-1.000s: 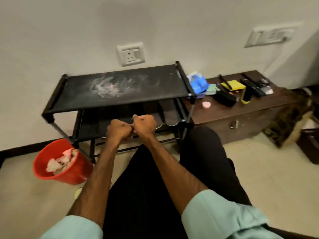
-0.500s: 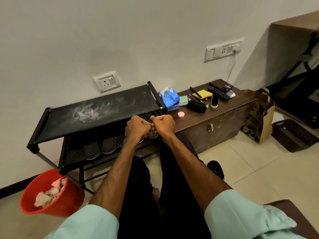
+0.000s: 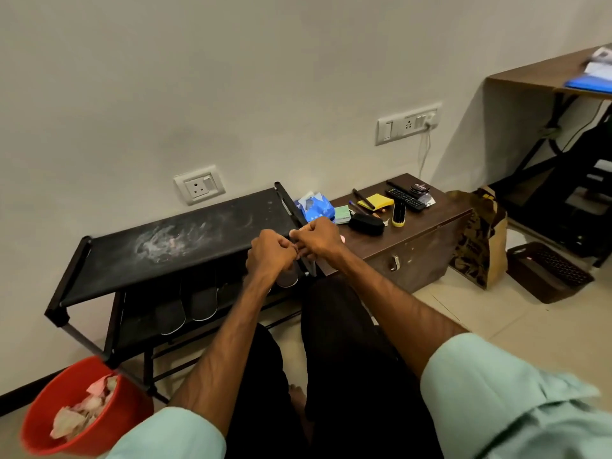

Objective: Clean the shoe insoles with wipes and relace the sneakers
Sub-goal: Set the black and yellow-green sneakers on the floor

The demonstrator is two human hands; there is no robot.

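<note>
A red bucket (image 3: pixel 82 409) sits at the rack's (image 3: pixel 185 246) left leg. Insoles (image 3: pixel 202 299) lie on its lower shelf. At the rack's right edge the left hand (image 3: pixel 270 256) and right hand (image 3: pixel 318 240) meet, both curled; whether they hold anything, I can't tell. Tiled floor (image 3: pixel 496 326) opens beside the chest (image 3: pixel 414 246).

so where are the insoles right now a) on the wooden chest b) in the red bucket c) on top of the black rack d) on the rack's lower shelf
d: the insoles lie side by side on the lower shelf of the black rack, beneath its dusty top.
</note>
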